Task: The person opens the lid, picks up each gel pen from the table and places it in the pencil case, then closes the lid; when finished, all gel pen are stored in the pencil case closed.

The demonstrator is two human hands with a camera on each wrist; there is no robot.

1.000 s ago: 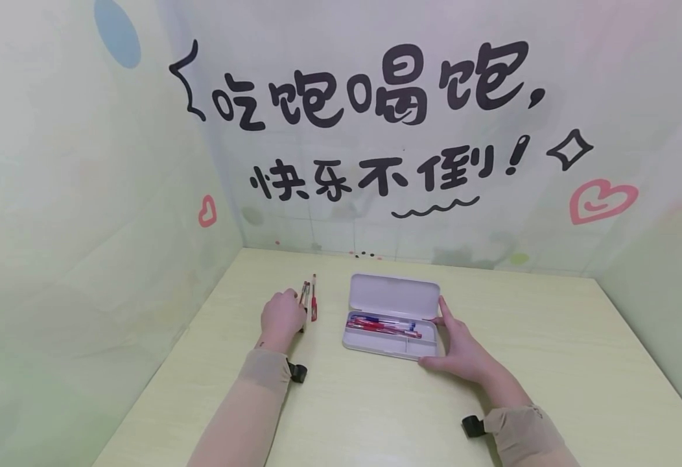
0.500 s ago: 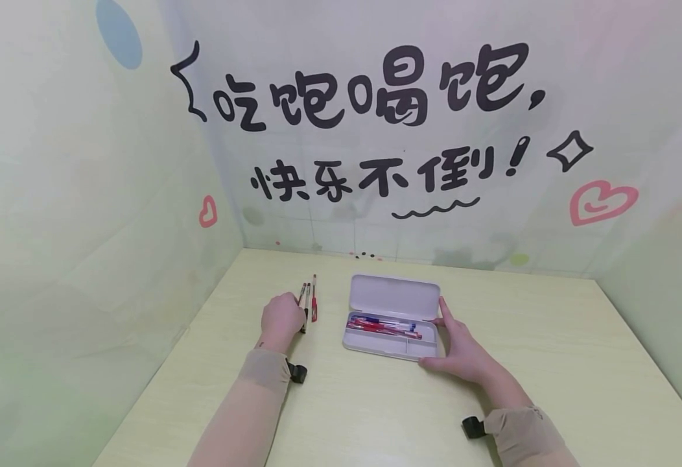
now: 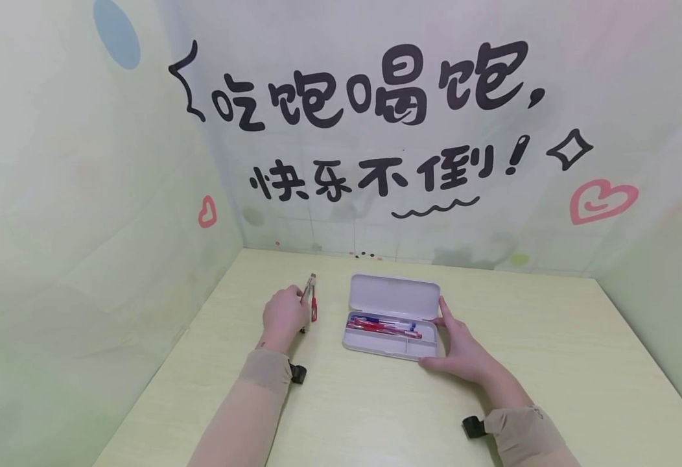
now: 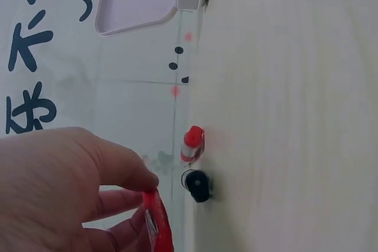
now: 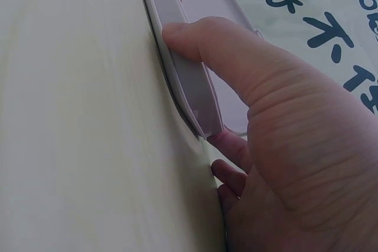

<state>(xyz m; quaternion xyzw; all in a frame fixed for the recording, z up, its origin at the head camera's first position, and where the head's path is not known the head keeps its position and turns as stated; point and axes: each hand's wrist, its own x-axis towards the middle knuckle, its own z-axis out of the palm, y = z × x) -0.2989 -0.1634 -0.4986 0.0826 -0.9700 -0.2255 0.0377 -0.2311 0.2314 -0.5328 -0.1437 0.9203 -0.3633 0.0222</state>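
Note:
My left hand (image 3: 284,316) pinches a red pen (image 4: 157,223) between thumb and fingers, tilted up off the table. Just to its right lie another red pen (image 3: 314,309) and a black-ended pen (image 4: 196,185), the latter mostly hidden by the hand in the head view. An open pale pencil case (image 3: 376,348) stands at mid-table, its lid leaning back. Several red and blue pens (image 3: 383,325) lie in its long rear compartment. At the case's right end, my right hand (image 3: 460,347) grips it, thumb on the front wall (image 5: 183,75) and fingers behind.
The light wooden table (image 3: 376,415) meets a printed backdrop (image 3: 317,227) at the rear, with further cloth walls left and right. A small divider splits the case's front compartment near its right end.
My left hand has lifted a red pen slightly from beside the others, and its tip now leans right across them. The right hand and the pencil case have stayed put.

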